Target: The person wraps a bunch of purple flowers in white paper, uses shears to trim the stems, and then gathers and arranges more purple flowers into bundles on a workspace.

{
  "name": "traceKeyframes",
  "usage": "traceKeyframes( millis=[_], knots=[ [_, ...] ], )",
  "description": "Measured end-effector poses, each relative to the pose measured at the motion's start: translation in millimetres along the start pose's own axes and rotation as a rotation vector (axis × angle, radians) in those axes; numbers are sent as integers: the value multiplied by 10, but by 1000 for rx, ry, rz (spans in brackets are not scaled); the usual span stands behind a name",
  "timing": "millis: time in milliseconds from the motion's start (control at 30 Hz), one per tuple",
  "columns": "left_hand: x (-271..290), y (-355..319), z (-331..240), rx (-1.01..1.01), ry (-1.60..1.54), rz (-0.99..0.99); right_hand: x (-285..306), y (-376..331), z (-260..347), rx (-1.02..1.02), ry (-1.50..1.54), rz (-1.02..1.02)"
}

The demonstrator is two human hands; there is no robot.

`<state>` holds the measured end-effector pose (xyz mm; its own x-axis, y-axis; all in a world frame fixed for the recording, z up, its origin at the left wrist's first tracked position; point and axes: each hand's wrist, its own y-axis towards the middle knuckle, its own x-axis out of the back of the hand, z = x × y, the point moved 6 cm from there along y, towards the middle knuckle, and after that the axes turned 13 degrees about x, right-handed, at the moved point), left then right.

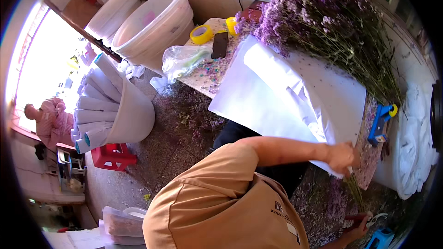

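A large bunch of purple dried flowers lies on white wrapping paper spread over the table. My left hand is closed on the green stems at the paper's lower corner. Below it, my right hand holds a pair of shears close to the stem ends. My tan shirt fills the lower middle and hides my right forearm.
Two yellow tape rolls, a black phone and a clear plastic bag lie on the table's far end. A blue tape dispenser sits at its right edge. White tubs, a bucket of rolled paper, a red stool and a person in pink are on the left.
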<state>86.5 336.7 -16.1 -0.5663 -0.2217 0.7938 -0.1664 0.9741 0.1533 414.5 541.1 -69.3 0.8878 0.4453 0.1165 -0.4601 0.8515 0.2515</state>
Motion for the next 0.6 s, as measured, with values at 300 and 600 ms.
traceKeyframes(
  millis=[300,600],
  knots=[
    [1304,-2167,602,463,-302,-527,-4125,-717,1462,10,747,888],
    [2255,-6242,1918,1327,93,-615,-4919,-241,1497,485,104,917]
  ],
)
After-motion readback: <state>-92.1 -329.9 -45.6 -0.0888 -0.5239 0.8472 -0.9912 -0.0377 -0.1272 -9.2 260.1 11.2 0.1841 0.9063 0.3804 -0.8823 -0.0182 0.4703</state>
